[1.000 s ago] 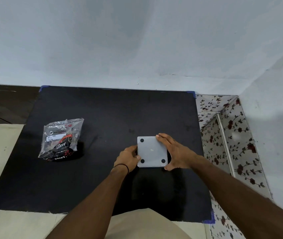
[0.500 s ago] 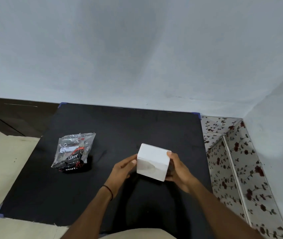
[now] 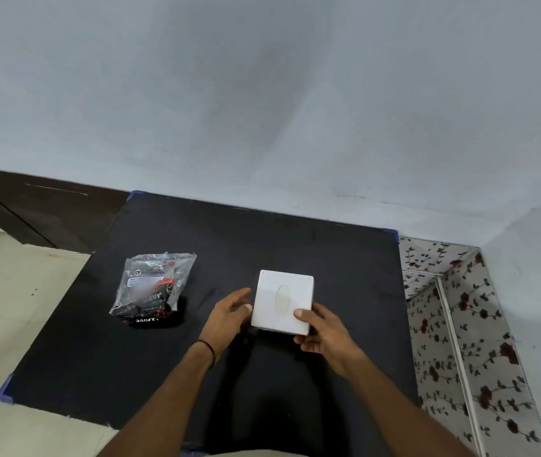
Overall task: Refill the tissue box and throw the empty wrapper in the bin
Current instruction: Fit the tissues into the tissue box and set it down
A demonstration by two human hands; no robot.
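Note:
A white cube-shaped tissue box stands on the black mat with its oval slot facing up. My right hand grips its near right corner, thumb on the top face. My left hand is at the box's left side, fingers spread and touching or just off the wall. A clear plastic tissue pack with dark printing and "Dove" lettering lies on the mat to the left, apart from both hands.
The mat lies on a pale floor against a light wall. A floral-patterned open box or bin stands against the mat's right edge. Dark wood skirting runs along the far left.
The box was upside down with its four-footed base up; both hands lifted and turned it, and it now sits slot side up. The left hand has loosened its hold.

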